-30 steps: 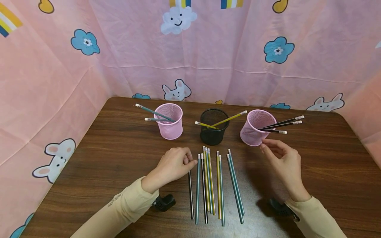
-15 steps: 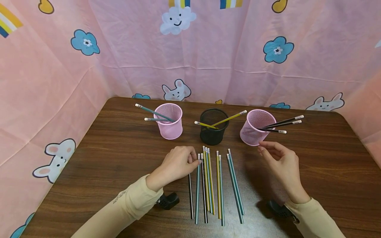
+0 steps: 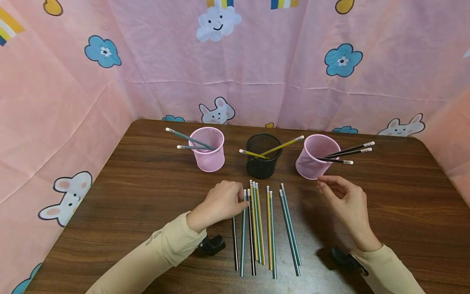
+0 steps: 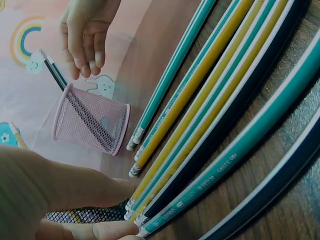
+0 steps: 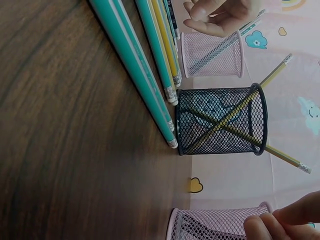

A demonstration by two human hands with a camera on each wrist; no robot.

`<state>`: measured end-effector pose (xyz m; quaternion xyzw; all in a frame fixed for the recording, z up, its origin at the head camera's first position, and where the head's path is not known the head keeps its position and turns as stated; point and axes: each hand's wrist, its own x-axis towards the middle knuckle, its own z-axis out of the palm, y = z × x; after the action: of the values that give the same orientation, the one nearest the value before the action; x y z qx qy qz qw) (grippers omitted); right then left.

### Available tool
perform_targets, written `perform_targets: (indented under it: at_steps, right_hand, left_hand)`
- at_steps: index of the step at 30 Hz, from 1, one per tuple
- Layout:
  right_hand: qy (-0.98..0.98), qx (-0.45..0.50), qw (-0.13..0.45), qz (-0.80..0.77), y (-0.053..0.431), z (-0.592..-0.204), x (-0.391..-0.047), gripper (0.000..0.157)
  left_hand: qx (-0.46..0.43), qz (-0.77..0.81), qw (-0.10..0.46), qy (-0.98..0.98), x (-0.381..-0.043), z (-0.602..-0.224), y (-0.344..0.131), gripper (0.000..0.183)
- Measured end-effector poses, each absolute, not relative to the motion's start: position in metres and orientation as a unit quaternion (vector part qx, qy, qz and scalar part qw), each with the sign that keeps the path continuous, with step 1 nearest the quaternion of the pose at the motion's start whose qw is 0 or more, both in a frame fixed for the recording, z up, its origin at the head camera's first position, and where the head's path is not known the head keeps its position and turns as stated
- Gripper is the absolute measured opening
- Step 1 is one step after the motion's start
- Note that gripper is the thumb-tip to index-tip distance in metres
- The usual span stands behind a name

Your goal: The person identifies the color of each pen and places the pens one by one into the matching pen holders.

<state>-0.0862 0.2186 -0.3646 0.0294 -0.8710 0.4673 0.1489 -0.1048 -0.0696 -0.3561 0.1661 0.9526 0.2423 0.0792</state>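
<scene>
My left hand (image 3: 219, 203) is over the top ends of the pencils on the table, thumb and fingers bent downward. In the left wrist view its fingertips (image 4: 117, 230) are at the eraser end of a teal pencil (image 4: 220, 167), with a gap between thumb and finger. A black pencil (image 3: 235, 245) lies partly under this hand. Further right are another black pencil (image 3: 252, 245) and several yellow and teal ones. My right hand (image 3: 346, 204) hovers, loosely curled and holding nothing, just in front of the right pink mesh cup (image 3: 308, 165).
That cup holds black pencils (image 3: 346, 153). A black mesh cup (image 3: 261, 168) in the middle has yellow pencils (image 3: 284, 145), and the left pink mesh cup (image 3: 211, 161) has teal pencils (image 3: 187, 136). A pink patterned cloth (image 3: 264, 53) hangs behind the wooden table (image 3: 147, 179).
My left hand has shifted right, from over the leftmost black pencil to the top of the teal pencil beside it. My right hand has drifted slightly left. The pencils stay put.
</scene>
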Motion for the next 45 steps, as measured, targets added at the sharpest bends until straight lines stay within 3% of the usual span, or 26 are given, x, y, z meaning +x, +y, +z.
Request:
perform_targets:
  at_steps: [14,25,36,45]
  right_hand:
    - [-0.873,0.027,0.143,0.466,0.218,-0.368,-0.086,0.017]
    - [-0.873,0.029,0.139,0.467,0.217,-0.372,-0.087,0.015]
    - [-0.871,0.035,0.145,0.468,0.218,-0.374,-0.088,0.014]
    - [-0.872,0.035,0.141,0.468,0.219,-0.374,-0.088,0.014]
  left_hand:
    - [0.158,0.206,0.162,0.952,-0.108,-0.365,-0.062,0.041]
    - [0.138,0.249,0.186,0.941,-0.108,-0.371,-0.057,0.055]
    - [0.116,0.357,0.208,0.903,-0.105,-0.371,-0.057,0.032]
    - [0.082,0.461,0.214,0.857,-0.105,-0.367,-0.061,0.025]
